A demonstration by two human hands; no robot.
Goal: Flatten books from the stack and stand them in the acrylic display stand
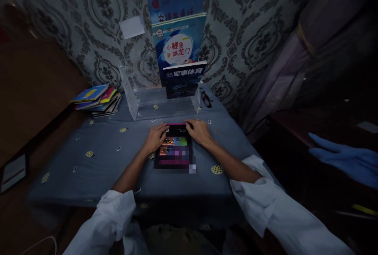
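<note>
A thin dark book (177, 131) with a pink far edge and colourful pictures lies flat on the cloth-covered table. Part of its near half is blurred into blocks. At its far left corner, my left hand (156, 137) grips the edge with bent fingers. My right hand (199, 131) has its thumb and fingers closed on the far right corner. Just beyond the book stands a clear acrylic book rack (165, 107). It holds a dark blue book (183, 82) in front, a light blue book (178, 46) behind it, and a taller blue book (177, 1) at the back.
A pile of books (97, 97) sits at the table's far left. Eyeglasses (206, 99) lie right of the rack. A patterned wall (106, 7) rises behind the table (103, 172). To the right are a blue glove (342, 156) and a tied curtain (274, 62).
</note>
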